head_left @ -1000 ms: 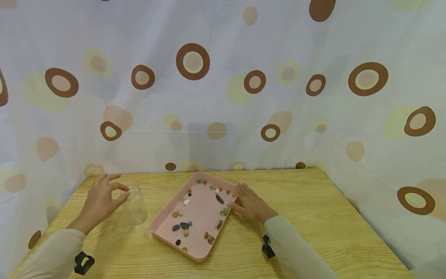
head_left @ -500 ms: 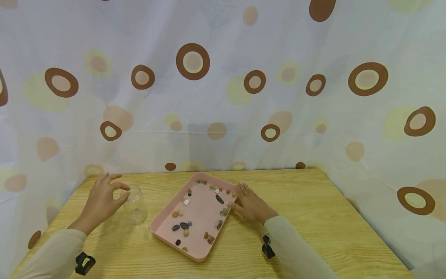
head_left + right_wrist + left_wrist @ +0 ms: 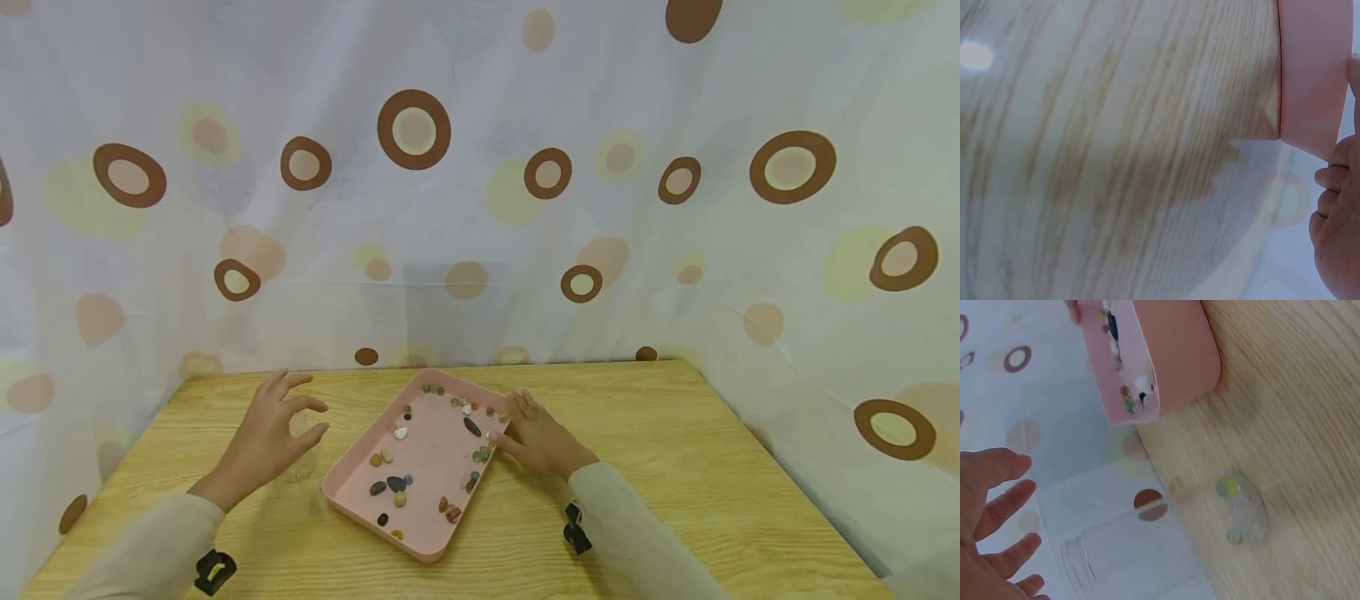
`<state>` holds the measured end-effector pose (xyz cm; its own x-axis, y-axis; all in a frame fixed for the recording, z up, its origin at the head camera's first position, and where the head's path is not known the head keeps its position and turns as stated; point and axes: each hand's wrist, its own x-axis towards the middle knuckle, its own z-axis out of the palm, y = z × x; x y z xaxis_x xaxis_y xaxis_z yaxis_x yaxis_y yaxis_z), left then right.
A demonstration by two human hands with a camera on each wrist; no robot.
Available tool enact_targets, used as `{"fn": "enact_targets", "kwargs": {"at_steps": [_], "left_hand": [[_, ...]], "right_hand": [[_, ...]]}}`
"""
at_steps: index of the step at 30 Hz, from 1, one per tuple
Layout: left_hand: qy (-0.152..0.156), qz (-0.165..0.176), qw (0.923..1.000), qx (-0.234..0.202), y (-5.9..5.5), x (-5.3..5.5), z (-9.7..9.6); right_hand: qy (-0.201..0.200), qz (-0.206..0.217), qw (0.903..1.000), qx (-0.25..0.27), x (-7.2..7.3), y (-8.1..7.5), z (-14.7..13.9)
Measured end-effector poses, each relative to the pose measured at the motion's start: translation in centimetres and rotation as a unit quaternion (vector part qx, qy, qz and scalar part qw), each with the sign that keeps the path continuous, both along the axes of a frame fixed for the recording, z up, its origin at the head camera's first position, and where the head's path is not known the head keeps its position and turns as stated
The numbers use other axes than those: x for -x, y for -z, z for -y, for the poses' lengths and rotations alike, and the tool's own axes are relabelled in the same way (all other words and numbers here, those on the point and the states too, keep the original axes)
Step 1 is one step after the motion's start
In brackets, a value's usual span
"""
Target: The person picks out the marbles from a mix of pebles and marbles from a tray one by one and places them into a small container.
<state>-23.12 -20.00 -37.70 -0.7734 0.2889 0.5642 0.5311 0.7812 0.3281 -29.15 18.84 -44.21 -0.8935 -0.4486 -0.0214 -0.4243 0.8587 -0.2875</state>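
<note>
My left hand (image 3: 273, 437) hangs in the air between the viewer and a clear glass jar (image 3: 302, 472), hiding most of it. Its thumb and fingers are spread apart and hold nothing. In the left wrist view the jar (image 3: 1141, 544) stands upright on the table with a few green and yellowish beads (image 3: 1235, 536) at its bottom. A shallow pink tray (image 3: 431, 442) lies angled to the right of the jar, with small stones (image 3: 396, 483) scattered along its sides. My right hand (image 3: 543, 437) holds the tray's right rim near the far corner, thumb over the edge.
The wood-grain table (image 3: 660, 492) extends on both sides of the tray. Behind it hangs a pale curtain (image 3: 480, 225) with brown and yellow spots. Each sleeve carries a black wrist device (image 3: 577, 529).
A small bead has dropped from my left fingertips into the jar. That hand has then moved right toward the tray, its thumb and index finger opening wider. My right hand stays put.
</note>
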Motion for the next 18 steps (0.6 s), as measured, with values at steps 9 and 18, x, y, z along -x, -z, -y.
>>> {"fn": "enact_targets", "kwargs": {"at_steps": [9,18], "left_hand": [[0.060,0.041,0.9973,0.008,2.0,-0.4,-5.6],[0.117,0.135,0.9838,0.010,4.3,-0.7,-11.2]], "right_hand": [[0.003,0.006,1.0000,-0.001,0.0,0.0,-0.2],[0.001,0.006,0.9999,-0.008,0.0,0.0,-0.1]]}}
